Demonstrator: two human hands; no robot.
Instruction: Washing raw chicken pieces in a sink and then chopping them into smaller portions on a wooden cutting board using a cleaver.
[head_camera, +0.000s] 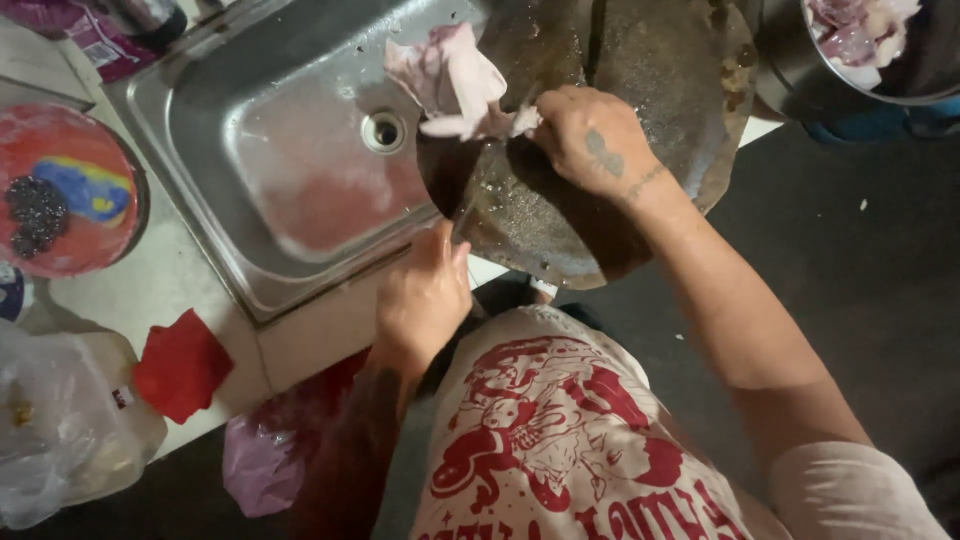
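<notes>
Kitchen counter, pale and worn, with a stainless steel sink (300, 190) set at an angle across the upper left of the frame; dark floor at right and bottom.

Step in hand, as I read it: cutting or trimming raw meat on a board. A round wooden chopping board (620, 100), dark, wet and scarred, sits top centre, overhanging the sink's right edge. The piece of raw meat (450, 80), pale pink, limp and skin-like, lies on the board's left edge and droops toward the basin.

Right hand (590, 140): palm down, fingers curled onto the meat's lower right end, pinning it to the board. Left hand (425, 295): closed around something thin at the board's near edge, looks like a knife handle, blade (460, 215) barely visible pointing up toward the meat. Can't confirm blade shape, too dark.

Next move probably calls for a steady pin from the right hand with fingertips clear of the cut line. Meat is slick, board is wet, so slip risk is real.

Around it:
- Sink basin holds shallow pinkish water, drain (384, 131) open.
- Metal bowl (790, 70), top right, with more pale meat chunks.
- Round red dish (65, 190), far left, glossy, with a dark clump and a blue-yellow patch.
- Red cloth (180, 365), crumpled, on the counter's lower left.
- Clear plastic bag (60, 420), crinkled, bottom left; a pinkish bag (260, 465) lower down.
</notes>
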